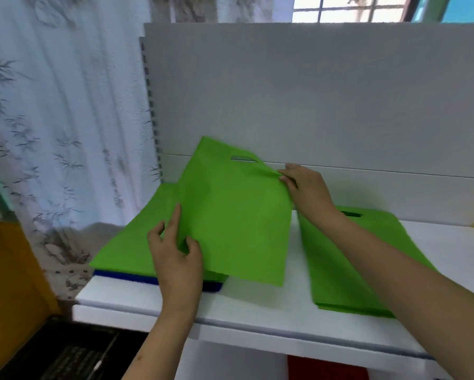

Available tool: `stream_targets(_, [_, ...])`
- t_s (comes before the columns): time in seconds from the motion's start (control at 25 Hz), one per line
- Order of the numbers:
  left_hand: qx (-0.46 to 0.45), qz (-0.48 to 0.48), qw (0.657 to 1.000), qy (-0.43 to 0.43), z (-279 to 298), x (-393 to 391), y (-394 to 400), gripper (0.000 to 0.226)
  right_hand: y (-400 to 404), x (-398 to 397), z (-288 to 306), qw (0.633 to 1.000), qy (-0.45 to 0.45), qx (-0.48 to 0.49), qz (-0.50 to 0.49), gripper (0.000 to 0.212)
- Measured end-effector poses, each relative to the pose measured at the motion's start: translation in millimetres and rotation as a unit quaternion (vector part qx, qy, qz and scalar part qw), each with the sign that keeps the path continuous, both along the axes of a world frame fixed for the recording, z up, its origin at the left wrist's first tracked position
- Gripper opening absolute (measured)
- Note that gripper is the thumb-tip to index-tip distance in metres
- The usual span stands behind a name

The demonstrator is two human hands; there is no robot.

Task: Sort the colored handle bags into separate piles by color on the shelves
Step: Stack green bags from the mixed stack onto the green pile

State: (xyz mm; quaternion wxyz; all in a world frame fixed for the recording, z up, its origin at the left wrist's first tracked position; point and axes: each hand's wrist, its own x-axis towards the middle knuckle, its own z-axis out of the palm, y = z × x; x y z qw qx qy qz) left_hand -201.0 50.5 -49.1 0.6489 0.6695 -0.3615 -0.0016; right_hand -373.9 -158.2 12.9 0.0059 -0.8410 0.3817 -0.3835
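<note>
— Held where? Green bag (pixel 230 215) lifted and tilted above the shelf (pixel 271 303), over the left stack (pixel 120 250) with a blue layer (pixel 126 276) beneath.

— Pinched at two spots. Left hand (pixel 175 259) clamped thumb and fingers on the bag's left edge; right hand (pixel 307 190) nipped the top edge beside the handle hole (pixel 242 158).

— Felt how, probably?

— Light, floppy, thin fabric; likely sagged unless gripped at opposite edges. Looked bound for the green pile (pixel 353 270), right of the shelf's middle.
</note>
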Motion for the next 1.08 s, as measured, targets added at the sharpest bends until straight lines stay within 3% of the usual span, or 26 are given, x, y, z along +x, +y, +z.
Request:
stream_targets(0.28, [0.055, -0.171, 0.983, 0.036, -3.1, -83.3, -34.4, 0.044, -35.5, -143.5, 7.0, 0.991, 0.002, 0.068, -0.115, 0.028])
stream_targets(0.52, [0.091, -0.311, 0.942, -0.092, -26.2, -142.7, -45.2, 0.047, -54.1, -227.4, -35.7, 0.978, 0.074, 0.13, -0.148, 0.03])
stream_targets(0.68, [0.192, -0.296, 0.907, -0.231, -38.1, -156.2, -48.1, 0.047, -66.7, -247.1, -53.1, 0.967, 0.115, 0.167, -0.151, 0.034])
stream_targets(0.84, [0.258, -0.325, 0.876, -0.245, -43.6, -160.4, -46.6, 0.072, -68.4, -247.4, -67.9, 0.955, 0.138, 0.218, -0.149, 0.046])
stream_targets(1.08, [0.255, -0.338, 0.868, -0.26, -44.7, -156.0, -47.0, 0.077, -69.2, -226.5, -77.6, 0.941, 0.2, 0.237, -0.137, 0.058])
